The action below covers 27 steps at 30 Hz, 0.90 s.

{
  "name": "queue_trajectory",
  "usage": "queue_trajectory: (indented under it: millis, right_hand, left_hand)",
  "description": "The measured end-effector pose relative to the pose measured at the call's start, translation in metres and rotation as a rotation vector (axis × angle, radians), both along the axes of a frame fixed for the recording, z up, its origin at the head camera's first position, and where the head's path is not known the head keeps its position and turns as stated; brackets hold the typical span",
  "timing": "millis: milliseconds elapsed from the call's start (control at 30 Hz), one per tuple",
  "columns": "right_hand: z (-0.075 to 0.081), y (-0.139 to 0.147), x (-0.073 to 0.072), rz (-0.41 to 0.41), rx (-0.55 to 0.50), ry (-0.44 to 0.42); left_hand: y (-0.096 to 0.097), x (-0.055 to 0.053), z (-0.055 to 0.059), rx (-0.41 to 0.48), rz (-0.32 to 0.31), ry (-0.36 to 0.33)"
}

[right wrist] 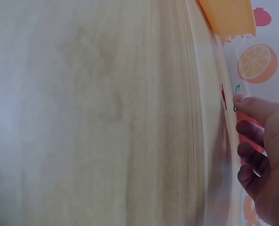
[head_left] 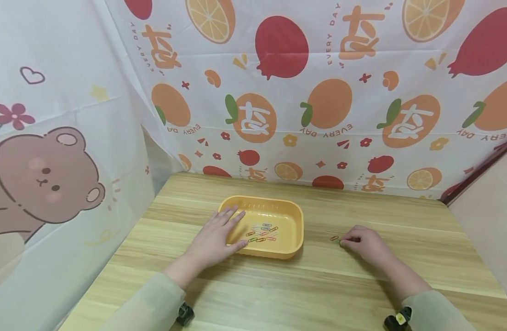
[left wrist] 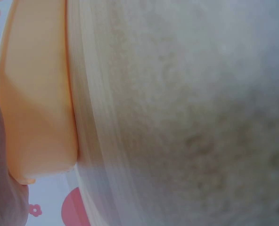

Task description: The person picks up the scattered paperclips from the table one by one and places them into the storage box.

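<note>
My right hand [head_left: 367, 244] is low over the wooden table, thumb and index finger pinching a green paper clip [right wrist: 237, 88]. Just left of those fingertips a red paper clip [head_left: 334, 238] lies on the tabletop. A yellow plastic tray [head_left: 299, 225] stands left of them, with several coloured paper clips [head_left: 261, 233] scattered on its floor. Spread across the tray's left end, my left hand [head_left: 213, 236] rests with fairly straight fingers over the rim and the thumb along the front edge. In the left wrist view the hand touches the tray's side.
The wooden table [head_left: 257, 289] reaches back to a white fruit-print cloth [head_left: 286, 105]. A cloth with a bear [head_left: 46, 179] hangs at the left, and a pale panel [head_left: 489, 207] borders the right side. Each sleeve cuff has a small black device beneath it.
</note>
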State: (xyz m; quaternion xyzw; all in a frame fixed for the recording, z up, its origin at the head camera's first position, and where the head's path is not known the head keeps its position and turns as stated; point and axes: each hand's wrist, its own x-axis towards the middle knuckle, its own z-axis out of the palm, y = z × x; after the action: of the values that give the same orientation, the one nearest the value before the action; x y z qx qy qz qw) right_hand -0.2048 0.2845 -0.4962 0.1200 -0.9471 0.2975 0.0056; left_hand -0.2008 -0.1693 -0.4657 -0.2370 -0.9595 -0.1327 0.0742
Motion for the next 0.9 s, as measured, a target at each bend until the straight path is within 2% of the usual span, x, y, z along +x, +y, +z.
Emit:
queue_trajectory:
  millis: [400,667,900]
  right_hand:
    - [0.001,-0.002,-0.003,0.002,-0.020,0.018]
    - [0.012,-0.009,-0.007,-0.013,-0.068,-0.025]
    - [0.020,-0.019,-0.013,0.002,-0.105,-0.025]
  left_hand:
    - [-0.001,-0.001,0.000,0.002,-0.006,0.008]
    - [-0.001,0.000,-0.001,0.011,-0.003,0.002]
    - [-0.001,-0.001,0.000,0.007,-0.002,-0.003]
